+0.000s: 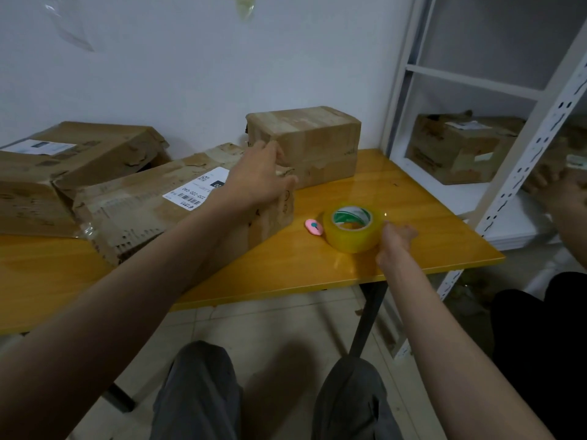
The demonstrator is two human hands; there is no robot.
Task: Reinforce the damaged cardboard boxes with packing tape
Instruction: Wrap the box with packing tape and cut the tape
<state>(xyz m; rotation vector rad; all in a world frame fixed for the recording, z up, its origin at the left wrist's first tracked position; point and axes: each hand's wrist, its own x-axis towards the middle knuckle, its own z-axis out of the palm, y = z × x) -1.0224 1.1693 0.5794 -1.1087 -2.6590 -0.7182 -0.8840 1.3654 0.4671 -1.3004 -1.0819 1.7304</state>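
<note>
The left hand (pixel 259 174) reaches forward over the far corner of a battered cardboard box (pixel 178 211), its fingers spread and bent down over the box's top edge so that it grips the corner; a white shipping label (pixel 198 188) lies on the box top just behind the wrist. Directly beyond that hand's fingertips, and seemingly touching them, stands a smaller tape-wrapped box (pixel 313 142), upright on the yellow table (pixel 428 230). Far to the left of the left hand sits a third crumpled box (pixel 73 154) against the wall. The right hand (pixel 395 241) rests at the near right side of a roll of clear yellowish packing tape (pixel 352 228), its fingers curled against the roll's outer wall (how firmly it grips cannot be told from this angle). The roll lies flat on the table, green-printed core facing up. Just left of the roll, away from the right hand, lies a small pink cutter (pixel 313 227), touching or nearly touching the tape. To the right of the right hand stands a white metal shelf (pixel 521 160) with another worn box (pixel 460 147) on it, where a second person's hand (pixel 559 192) holds something blurred.
</note>
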